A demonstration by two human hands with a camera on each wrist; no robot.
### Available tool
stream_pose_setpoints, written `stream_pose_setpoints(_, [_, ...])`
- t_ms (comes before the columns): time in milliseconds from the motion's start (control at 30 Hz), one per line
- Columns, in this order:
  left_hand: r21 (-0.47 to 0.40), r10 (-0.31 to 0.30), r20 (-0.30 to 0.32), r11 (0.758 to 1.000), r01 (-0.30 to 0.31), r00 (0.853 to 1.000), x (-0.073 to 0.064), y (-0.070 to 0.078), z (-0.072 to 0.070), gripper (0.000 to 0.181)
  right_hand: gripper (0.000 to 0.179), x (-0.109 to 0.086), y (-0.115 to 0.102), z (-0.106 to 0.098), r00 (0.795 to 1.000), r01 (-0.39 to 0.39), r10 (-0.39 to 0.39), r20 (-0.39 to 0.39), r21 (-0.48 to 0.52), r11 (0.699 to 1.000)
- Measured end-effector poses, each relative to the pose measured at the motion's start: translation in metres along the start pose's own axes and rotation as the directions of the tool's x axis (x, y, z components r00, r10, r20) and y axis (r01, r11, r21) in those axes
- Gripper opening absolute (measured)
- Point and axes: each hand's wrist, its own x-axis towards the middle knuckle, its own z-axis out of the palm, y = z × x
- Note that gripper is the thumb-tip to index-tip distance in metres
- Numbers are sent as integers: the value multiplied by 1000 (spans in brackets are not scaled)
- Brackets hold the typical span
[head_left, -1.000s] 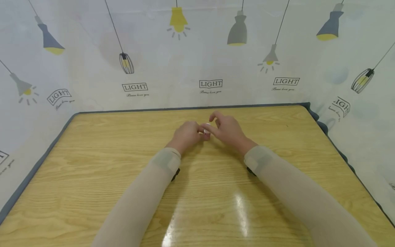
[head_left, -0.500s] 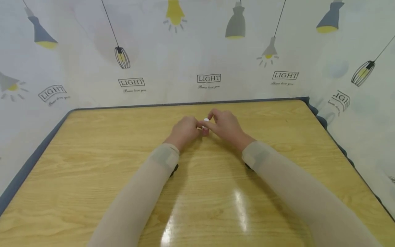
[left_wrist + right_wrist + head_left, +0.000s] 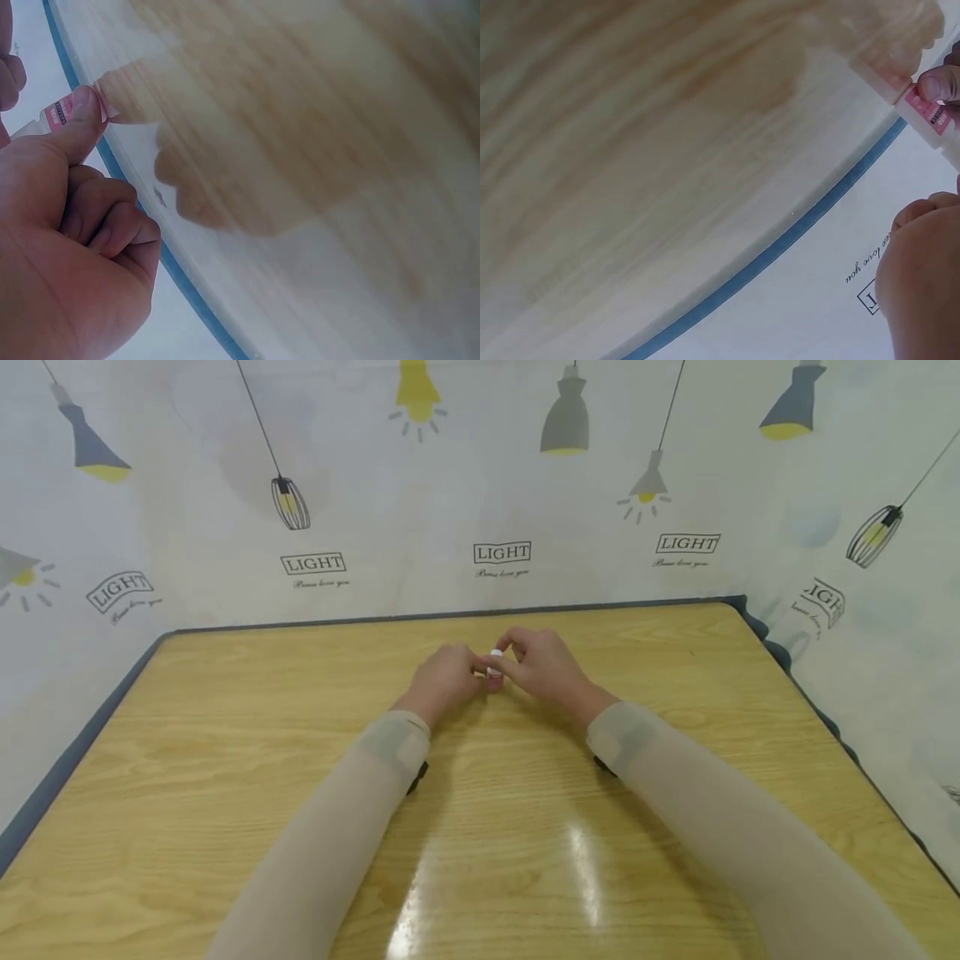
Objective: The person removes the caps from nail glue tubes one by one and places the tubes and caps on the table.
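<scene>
A small bottle [image 3: 495, 680] with a pink label and a white cap [image 3: 497, 652] stands upright on the wooden table, toward the far edge. My left hand [image 3: 444, 677] pinches its body from the left. The left wrist view shows that thumb [image 3: 84, 105] pressed on the pink label, with the other fingers curled below. My right hand [image 3: 551, 670] is at the top of the bottle, thumb and forefinger about the white cap. Along the right wrist view's edge, the right hand [image 3: 926, 274] is partly cut off and its fingertips are out of frame.
The wooden table [image 3: 510, 827] has a blue-grey edging [image 3: 337, 623] along its back and sides. Behind it hangs a pale wall covering [image 3: 405, 518] printed with lamps and the word LIGHT.
My right forefinger has come down from a raised position to the cap. The left hand keeps its grip on the bottle. The head view has shifted slightly.
</scene>
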Motion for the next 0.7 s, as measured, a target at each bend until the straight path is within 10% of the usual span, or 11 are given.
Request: stream_pose_setpoints(700, [9, -4, -3, 1000, 4, 1000, -4, 3, -2, 33, 27, 1, 1, 0, 1000, -2, -2, 31, 124, 992])
